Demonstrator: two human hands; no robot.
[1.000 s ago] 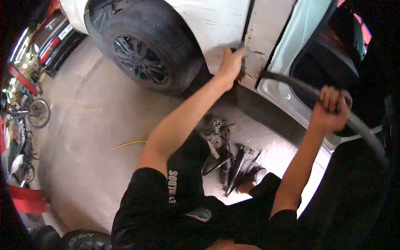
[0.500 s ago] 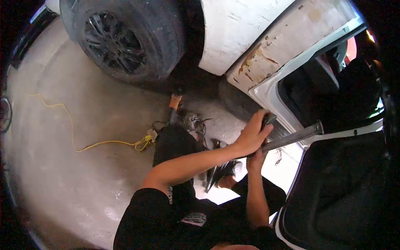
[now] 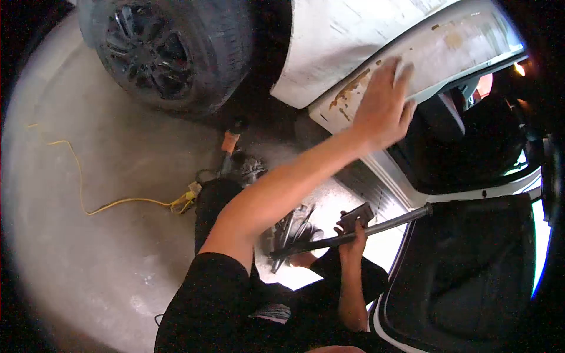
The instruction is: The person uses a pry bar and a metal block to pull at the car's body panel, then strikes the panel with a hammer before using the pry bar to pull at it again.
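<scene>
My left hand (image 3: 382, 112) reaches over the worn white car panel (image 3: 426, 65), fingers stretched and slightly apart, a little blurred. Nothing shows in its grasp. Lower down, my right hand (image 3: 351, 238) grips a small dark rectangular block (image 3: 357, 217), with fingers curled round its left side and the thumb below. A long grey tube (image 3: 394, 223) passes along that hand, sloping from near my lap up to the door opening. Brown and bare patches mark the panel beside my left fingers.
A large tyre with a black wheel (image 3: 150, 53) stands at upper left. On the floor, a yellow cord (image 3: 126, 200) leads to a plug by my leg, near an orange-and-black tool (image 3: 229, 143). The dark open door (image 3: 465, 265) fills the lower right.
My left hand has let go of the block and moved up to the panel. The right hand keeps the block, now lower, and the tube has swung down. The view has shifted slightly.
</scene>
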